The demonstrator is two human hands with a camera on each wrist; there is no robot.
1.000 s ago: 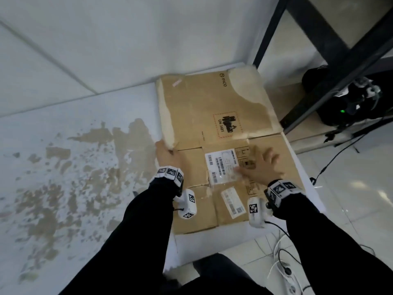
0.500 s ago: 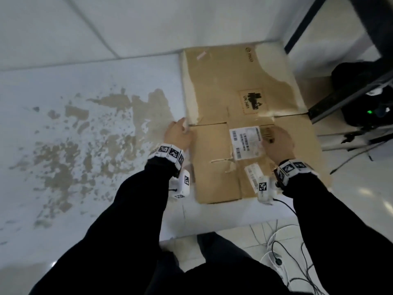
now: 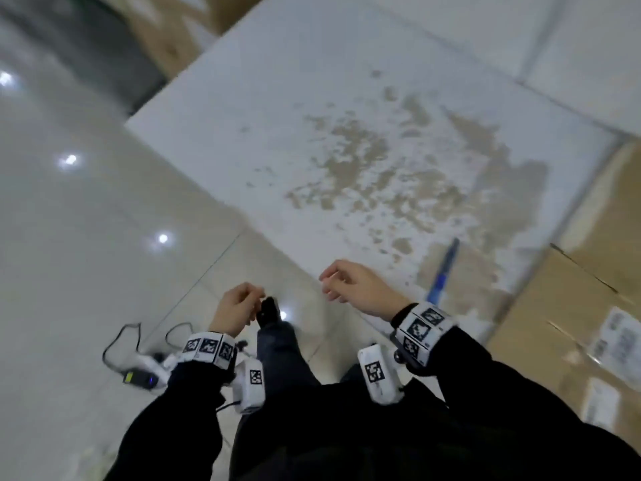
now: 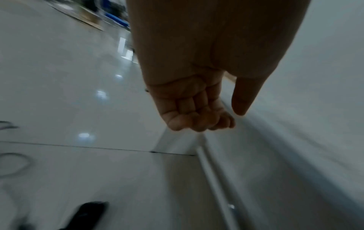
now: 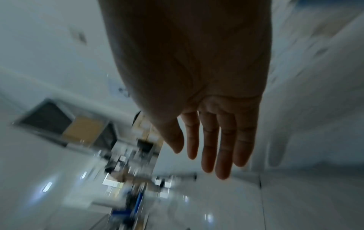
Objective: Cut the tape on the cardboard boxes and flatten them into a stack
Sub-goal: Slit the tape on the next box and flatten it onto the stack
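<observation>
The flattened cardboard box [image 3: 586,317], brown with white labels, lies at the right edge of the head view on the white platform [image 3: 312,98]. A blue cutter [image 3: 441,276] lies on the platform just left of the cardboard. My right hand [image 3: 334,281] hovers over the platform's near edge, left of the cutter, fingers relaxed and holding nothing; in the right wrist view the right hand [image 5: 212,149] shows straight fingers. My left hand [image 3: 248,298] hangs over the floor with loosely curled fingers, and in the left wrist view the left hand [image 4: 199,119] is empty.
More brown cardboard boxes [image 3: 173,33] stand at the top left beyond the platform. On the glossy tiled floor lie black cables and a small white device [image 3: 142,373]. My dark shoe [image 3: 268,310] is below the left hand. Brown stains [image 3: 392,178] mark the platform.
Both hands have come off the flattened cardboard and pulled back toward me. The view has swung left, so the cardboard now sits at the right edge.
</observation>
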